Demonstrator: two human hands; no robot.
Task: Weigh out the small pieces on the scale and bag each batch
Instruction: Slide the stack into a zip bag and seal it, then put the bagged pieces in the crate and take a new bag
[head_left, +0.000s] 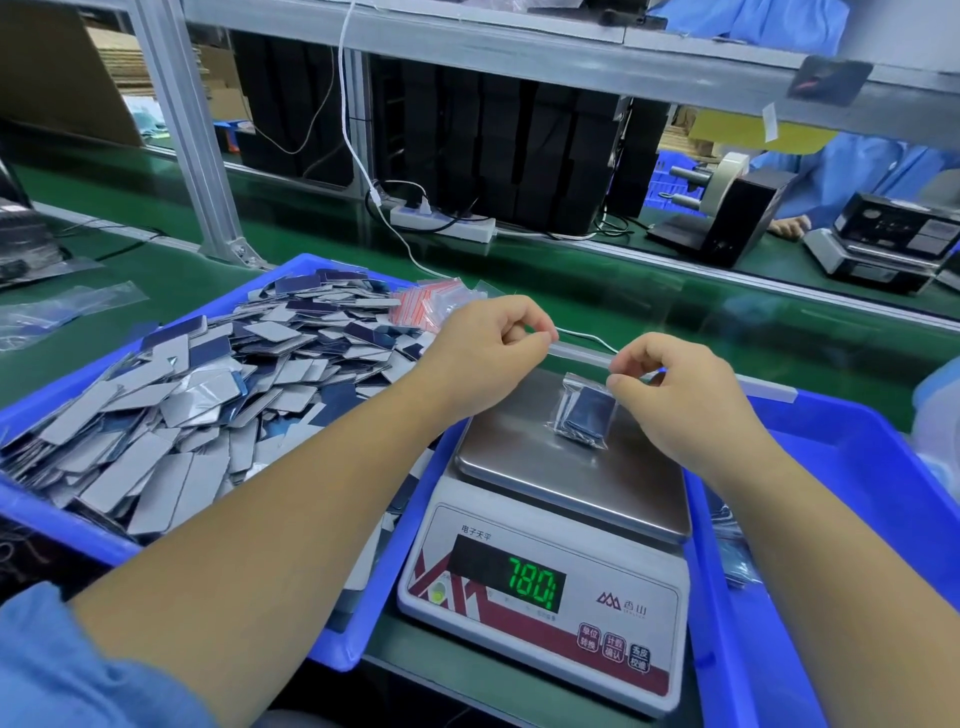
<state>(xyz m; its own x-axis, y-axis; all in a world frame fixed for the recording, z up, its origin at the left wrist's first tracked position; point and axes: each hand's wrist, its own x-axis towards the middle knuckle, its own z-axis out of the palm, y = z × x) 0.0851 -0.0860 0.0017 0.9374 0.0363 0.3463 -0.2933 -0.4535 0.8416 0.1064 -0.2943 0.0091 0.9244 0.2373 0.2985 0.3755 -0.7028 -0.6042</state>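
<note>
- While the right hand (675, 384) pinches the small clear bag (584, 410) over the scale (550, 530), pieces show inside.
- Left hand (488, 343) pinches a thin clear strip (582, 355).

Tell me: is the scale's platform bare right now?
No, a small clear bag of dark pieces rests on the scale platform.

View: one head-worn wide-angle camera | Faces: forward and down | Range: close above the scale (550, 545) and both forearms | Far edge: green conveyor belt (571, 291)
</note>
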